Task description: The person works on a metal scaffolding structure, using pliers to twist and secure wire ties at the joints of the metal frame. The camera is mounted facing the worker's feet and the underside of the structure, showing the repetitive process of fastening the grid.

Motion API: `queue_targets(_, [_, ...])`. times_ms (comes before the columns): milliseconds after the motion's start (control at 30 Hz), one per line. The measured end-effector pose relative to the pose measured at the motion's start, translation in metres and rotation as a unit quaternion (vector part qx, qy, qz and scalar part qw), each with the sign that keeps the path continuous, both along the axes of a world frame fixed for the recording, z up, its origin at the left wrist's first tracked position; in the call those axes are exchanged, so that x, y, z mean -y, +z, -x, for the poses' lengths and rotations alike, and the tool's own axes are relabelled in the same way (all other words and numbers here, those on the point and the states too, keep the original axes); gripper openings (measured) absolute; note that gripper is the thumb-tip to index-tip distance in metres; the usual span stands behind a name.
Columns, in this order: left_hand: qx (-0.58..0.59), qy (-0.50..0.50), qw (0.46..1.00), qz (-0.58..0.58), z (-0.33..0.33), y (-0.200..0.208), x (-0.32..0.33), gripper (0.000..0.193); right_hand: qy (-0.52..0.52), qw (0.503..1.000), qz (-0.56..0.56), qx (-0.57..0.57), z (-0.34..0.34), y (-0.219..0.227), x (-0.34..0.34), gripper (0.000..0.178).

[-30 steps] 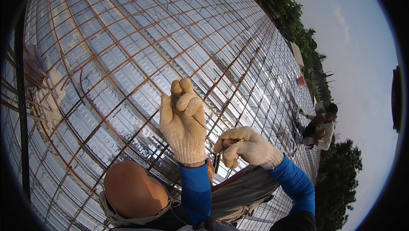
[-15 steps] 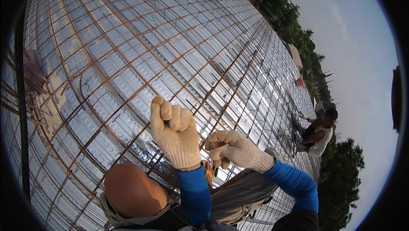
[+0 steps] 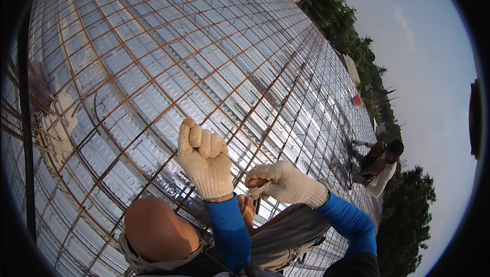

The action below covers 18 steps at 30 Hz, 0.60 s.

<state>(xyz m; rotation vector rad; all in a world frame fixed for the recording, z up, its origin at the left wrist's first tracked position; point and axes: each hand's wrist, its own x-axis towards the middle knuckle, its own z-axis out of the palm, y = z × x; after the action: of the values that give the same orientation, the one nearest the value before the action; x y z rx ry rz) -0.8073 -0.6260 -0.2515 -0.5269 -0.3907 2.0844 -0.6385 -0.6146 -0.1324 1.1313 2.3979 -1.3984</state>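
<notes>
My left hand [image 3: 205,162], in a cream knitted glove, is raised over the rebar grid [image 3: 176,60] with its fingers curled into a closed fist. What it holds, if anything, is hidden. Close by on its right, my right hand [image 3: 291,184] wears a similar glove and is closed, with a bare fingertip showing. Below its fingers a short dark piece [image 3: 258,205] shows, too little of it to name. A thin pale line runs between the two hands; whether it is a wire or a bar behind them I cannot tell.
Corrugated shiny metal decking [image 3: 117,75] lies beneath the bars. My bent knee [image 3: 161,228] and sandalled foot [image 3: 247,208] are close below the hands. A co-worker [image 3: 380,164] crouches at the right. Upright rebar [image 3: 38,136] and a dark pole [image 3: 25,124] stand at left.
Both hands have shifted slightly left in the picture. My right hand's fingers have drawn in more tightly. The co-worker has leaned farther down.
</notes>
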Motion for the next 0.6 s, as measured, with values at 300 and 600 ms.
queue_targets(300, [0.008,-0.023,1.000,-0.006,-0.001,-0.017,0.002,0.022,0.023,0.997,0.021,-0.077,0.004,0.009,0.004,0.022])
queue_targets(600, [0.023,0.012,1.000,-0.012,-0.003,-0.010,-0.006,0.018,-0.152,0.982,-0.100,0.050,-0.006,-0.008,-0.003,0.021])
